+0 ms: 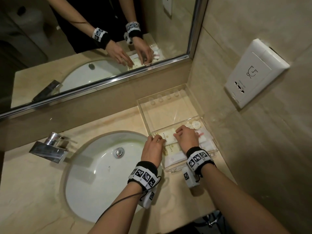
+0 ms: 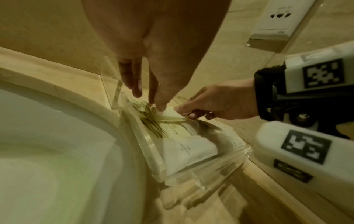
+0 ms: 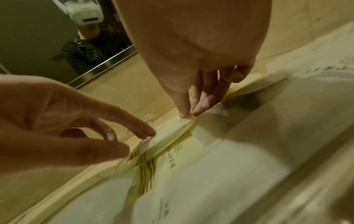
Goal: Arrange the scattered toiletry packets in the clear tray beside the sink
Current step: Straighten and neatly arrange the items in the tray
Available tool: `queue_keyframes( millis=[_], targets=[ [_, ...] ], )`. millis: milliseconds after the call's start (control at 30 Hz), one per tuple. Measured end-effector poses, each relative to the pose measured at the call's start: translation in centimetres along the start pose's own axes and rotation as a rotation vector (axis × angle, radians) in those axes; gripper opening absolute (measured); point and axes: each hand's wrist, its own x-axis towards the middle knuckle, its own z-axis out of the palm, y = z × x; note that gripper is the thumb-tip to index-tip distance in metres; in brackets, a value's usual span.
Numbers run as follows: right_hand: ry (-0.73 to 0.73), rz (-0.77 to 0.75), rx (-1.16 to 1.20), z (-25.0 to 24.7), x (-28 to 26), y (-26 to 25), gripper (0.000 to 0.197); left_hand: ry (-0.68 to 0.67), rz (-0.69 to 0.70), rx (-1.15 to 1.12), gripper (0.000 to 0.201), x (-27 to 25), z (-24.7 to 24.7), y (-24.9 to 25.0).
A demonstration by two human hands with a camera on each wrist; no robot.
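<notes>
A clear tray (image 1: 143,112) stands on the counter to the right of the sink (image 1: 94,174). Both hands reach into its near half and hold one cream packet (image 1: 167,136) with a gold logo. My left hand (image 1: 159,139) pinches the packet's left end between thumb and forefinger. My right hand (image 1: 177,133) pinches its right end. In the left wrist view the packet (image 2: 170,116) is lifted slightly above a second cream packet (image 2: 172,130) and a white packet (image 2: 187,153). The right wrist view shows my right hand (image 3: 188,114) and left hand (image 3: 138,142) on the packet (image 3: 168,133).
Small round white containers (image 1: 195,124) and pink-marked packets (image 1: 203,135) lie in the tray's right part. The tray's far half is bare. A chrome faucet (image 1: 50,149) sits left of the basin. A mirror runs along the back wall and a wall socket (image 1: 253,73) is on the right.
</notes>
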Motion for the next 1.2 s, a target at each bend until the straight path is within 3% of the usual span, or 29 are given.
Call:
queue_keyframes(
  millis=[167, 400, 700, 867, 1200],
  targets=[
    [0.032, -0.035, 0.203, -1.7, -0.4, 1.0, 0.016, 0.003, 0.015, -0.02, 0.041, 1.3, 0.2, 0.7],
    [-0.081, -0.109, 0.162, -2.7, -1.6, 3.9, 0.03, -0.07, 0.05, -0.01, 0.06, 2.8, 0.8, 0.8],
    [-0.128, -0.176, 0.098, -3.0, -2.0, 4.3, 0.033, -0.055, -0.028, -0.041, 0.051, 3.0, 1.3, 0.6],
    [-0.109, -0.188, 0.02, -2.8, -2.0, 4.2, 0.029, -0.028, 0.086, -0.039, 0.053, 3.0, 1.3, 1.6],
    [-0.102, -0.186, 0.001, -2.5, -1.8, 4.5, 0.027, -0.077, 0.097, 0.075, 0.06, 3.7, 1.3, 1.5]
  ],
)
